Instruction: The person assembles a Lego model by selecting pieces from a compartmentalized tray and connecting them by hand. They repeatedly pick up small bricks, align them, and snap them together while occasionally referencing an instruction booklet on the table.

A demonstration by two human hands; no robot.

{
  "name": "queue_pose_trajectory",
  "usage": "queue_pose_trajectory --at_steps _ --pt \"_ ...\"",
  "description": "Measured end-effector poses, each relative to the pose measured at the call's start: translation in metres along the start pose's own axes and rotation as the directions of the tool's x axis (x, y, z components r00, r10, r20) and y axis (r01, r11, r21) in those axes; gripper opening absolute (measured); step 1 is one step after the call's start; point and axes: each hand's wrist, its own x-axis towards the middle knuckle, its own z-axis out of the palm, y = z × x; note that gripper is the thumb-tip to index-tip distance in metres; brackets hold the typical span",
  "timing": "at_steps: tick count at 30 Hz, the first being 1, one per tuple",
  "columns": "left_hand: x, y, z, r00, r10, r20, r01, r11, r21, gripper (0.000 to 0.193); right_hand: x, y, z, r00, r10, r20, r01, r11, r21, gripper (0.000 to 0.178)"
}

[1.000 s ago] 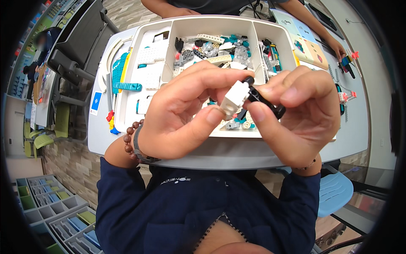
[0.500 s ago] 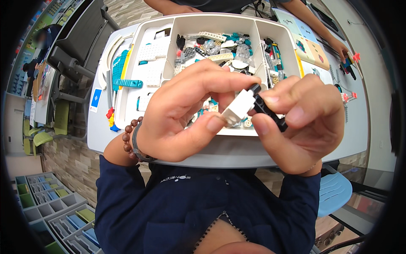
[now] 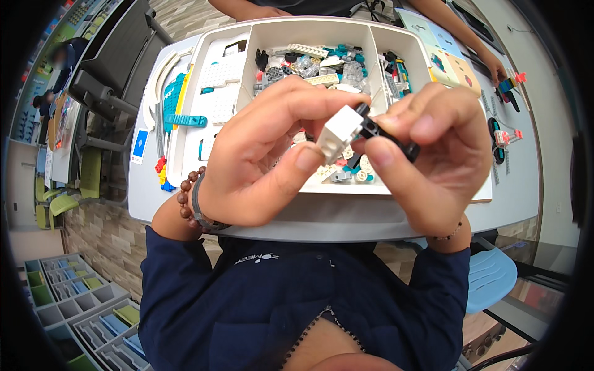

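Note:
Between the thumb and index finger of my left hand (image 3: 266, 151) is a white toy brick (image 3: 338, 133). My right hand (image 3: 433, 145) pinches a black toy beam (image 3: 385, 133), whose upper left end meets the right side of the brick. From here I cannot tell whether the two are joined or only touching. Both are held above the near part of a white sorting tray (image 3: 272, 25), full of loose white, teal, grey and clear building pieces (image 3: 356, 73). My hands hide much of the tray's middle.
A teal toothed piece (image 3: 187, 121) and curved white pieces (image 3: 153, 93) lie left of the tray. Picture booklets (image 3: 455, 67) lie at the back right. Across the table, a person's hand (image 3: 495, 69) is near a small colourful model (image 3: 510, 89). A blue chair (image 3: 492, 281) stands at right.
Both hands have risen slightly and shifted left, with the brick and beam tilted differently. The black beam is now more covered by my right fingers.

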Motion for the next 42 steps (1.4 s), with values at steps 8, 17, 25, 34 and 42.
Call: queue_pose_trajectory --at_steps 8,17,25,34,42 --pt "0.002 -0.005 -0.001 0.99 0.142 0.021 -0.143 0.969 0.204 0.051 0.0 0.005 0.0 1.0 0.005 -0.028 -0.003 0.998 0.055 0.028" --pt "-0.016 -0.01 0.012 0.967 0.063 -0.248 -0.036 0.993 0.109 0.052 0.001 0.011 -0.003 0.988 -0.153 -0.018 0.153 0.988 0.018 0.022" --pt "-0.007 -0.014 0.011 0.944 0.189 -0.27 -0.171 0.981 0.087 0.027 0.003 0.004 -0.008 0.98 -0.199 0.001 0.199 0.979 -0.047 0.018" --pt "-0.007 -0.014 0.006 0.938 0.319 -0.133 -0.27 0.916 0.298 0.018 0.005 0.006 -0.008 0.958 0.259 0.124 -0.278 0.943 0.182 0.024" --pt "-0.011 -0.007 0.007 0.98 0.14 -0.139 -0.124 0.986 0.116 0.021 0.002 0.015 -0.001 0.945 0.306 0.114 -0.327 0.873 0.363 0.021"
